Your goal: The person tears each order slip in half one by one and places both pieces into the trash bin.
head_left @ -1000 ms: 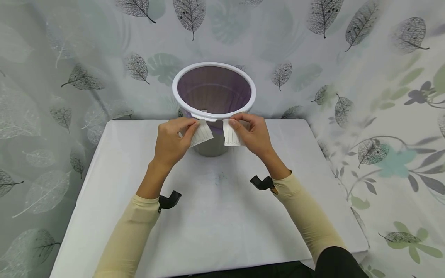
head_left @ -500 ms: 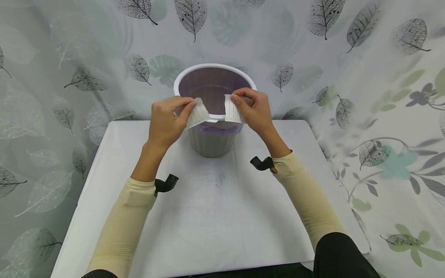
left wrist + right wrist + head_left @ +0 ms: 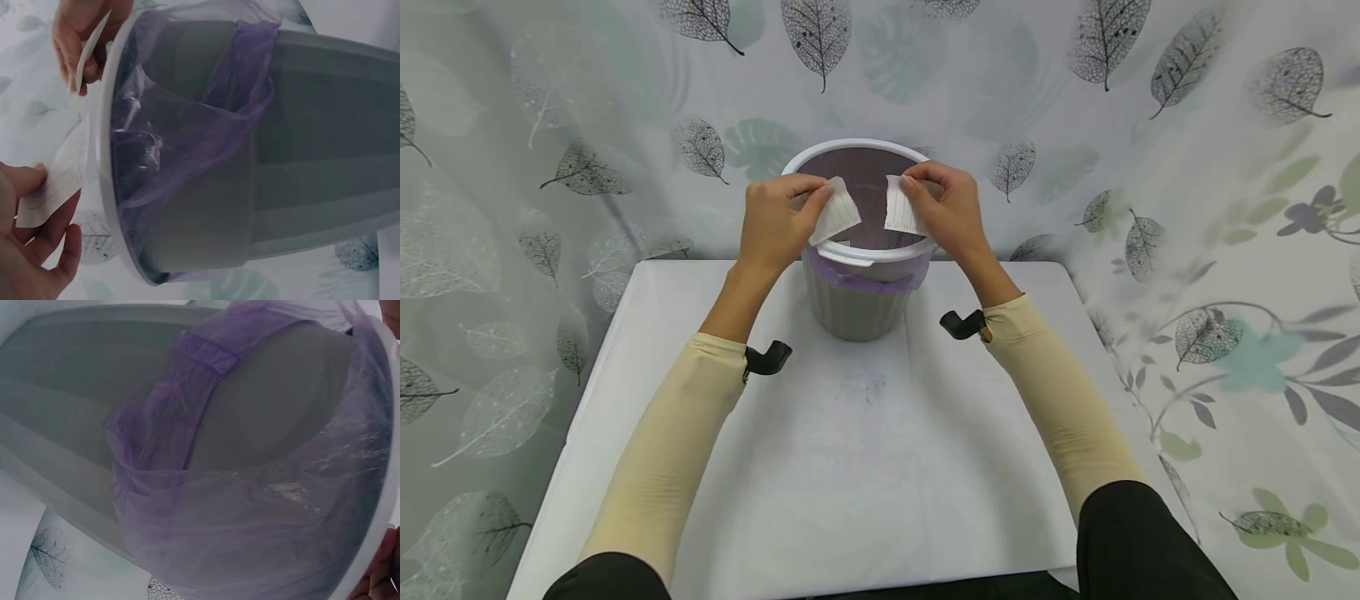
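My left hand (image 3: 772, 223) pinches a torn piece of lined paper (image 3: 838, 213) between thumb and fingers, over the left side of a trash bin's opening. Across from it, my right hand (image 3: 953, 210) pinches a second piece of lined paper (image 3: 901, 208). A gap separates the two pieces. The grey trash bin (image 3: 857, 315) stands upright below them, with a white rim (image 3: 880, 255) and a purple bag (image 3: 868, 282) folded out beneath it. In the left wrist view, the left hand's paper (image 3: 59, 181) hangs beside the rim. Mostly hidden behind the rim in the right wrist view are some fingers (image 3: 378, 575).
The bin is at the back of a white-covered table (image 3: 880, 467), close to a leaf-patterned curtain (image 3: 970, 75). A small pale scrap (image 3: 844, 242) shows inside the bin near its front rim. Faint marks (image 3: 872, 387) dot the cloth.
Both hands have risen from in front of the bin to over its opening, carrying the paper pieces. The left hand shifted left, then back right. The bin has stayed in place.
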{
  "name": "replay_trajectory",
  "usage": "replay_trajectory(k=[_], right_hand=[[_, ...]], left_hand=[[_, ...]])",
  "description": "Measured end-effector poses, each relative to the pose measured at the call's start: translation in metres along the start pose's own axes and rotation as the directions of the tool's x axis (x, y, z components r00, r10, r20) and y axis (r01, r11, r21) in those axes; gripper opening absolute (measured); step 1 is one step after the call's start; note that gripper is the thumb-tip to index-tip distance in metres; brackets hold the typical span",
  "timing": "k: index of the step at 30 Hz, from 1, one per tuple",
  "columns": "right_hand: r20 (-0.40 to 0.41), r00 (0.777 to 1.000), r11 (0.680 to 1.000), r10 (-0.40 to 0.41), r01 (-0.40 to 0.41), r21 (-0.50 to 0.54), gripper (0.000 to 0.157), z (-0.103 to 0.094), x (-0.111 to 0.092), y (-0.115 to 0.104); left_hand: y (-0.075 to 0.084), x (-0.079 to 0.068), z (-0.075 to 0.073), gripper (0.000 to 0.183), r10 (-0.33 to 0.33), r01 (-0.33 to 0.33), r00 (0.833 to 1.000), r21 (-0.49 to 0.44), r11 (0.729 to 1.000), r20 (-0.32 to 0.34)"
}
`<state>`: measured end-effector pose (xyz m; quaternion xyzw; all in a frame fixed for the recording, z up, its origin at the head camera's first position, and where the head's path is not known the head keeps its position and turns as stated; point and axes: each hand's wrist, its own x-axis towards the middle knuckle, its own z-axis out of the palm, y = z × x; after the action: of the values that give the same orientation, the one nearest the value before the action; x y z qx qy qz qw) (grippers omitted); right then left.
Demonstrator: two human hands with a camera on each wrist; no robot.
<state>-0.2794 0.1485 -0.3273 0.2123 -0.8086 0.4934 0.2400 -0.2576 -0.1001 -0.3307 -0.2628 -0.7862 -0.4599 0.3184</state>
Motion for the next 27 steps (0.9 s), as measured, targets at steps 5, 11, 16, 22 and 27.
replay_trajectory(k=[5,11,16,22,27], right_hand=[[-0.015,0.999,0.998,-0.034,0.033,-0.044,0.017,0.003,0.010,0.010],[-0.009,1.000,0.996,-0.017,0.016,-0.089,0.017,0.009,0.015,0.015],[0.029,1.000,0.992,-0.012,0.015,-0.124,0.019,0.015,0.015,0.017],[0.088,0.996,0.983,-0.027,0.042,-0.176,0.020,0.019,0.014,0.018],[0.123,0.992,0.982,-0.039,0.061,-0.181,0.021,0.020,0.012,0.014]], left_hand=[[-0.009,0.012,0.009,0.014,-0.008,0.008,1.000,-0.023,1.000,-0.026],[-0.017,0.017,0.020,0.015,-0.023,0.022,1.000,-0.025,0.999,-0.015],[-0.023,0.014,0.024,0.018,-0.122,0.121,0.991,0.021,0.992,0.060],[-0.025,0.010,0.025,0.022,-0.150,0.144,0.983,0.058,0.988,0.109],[-0.025,0.009,0.024,0.022,-0.157,0.148,0.979,0.078,0.986,0.129]])
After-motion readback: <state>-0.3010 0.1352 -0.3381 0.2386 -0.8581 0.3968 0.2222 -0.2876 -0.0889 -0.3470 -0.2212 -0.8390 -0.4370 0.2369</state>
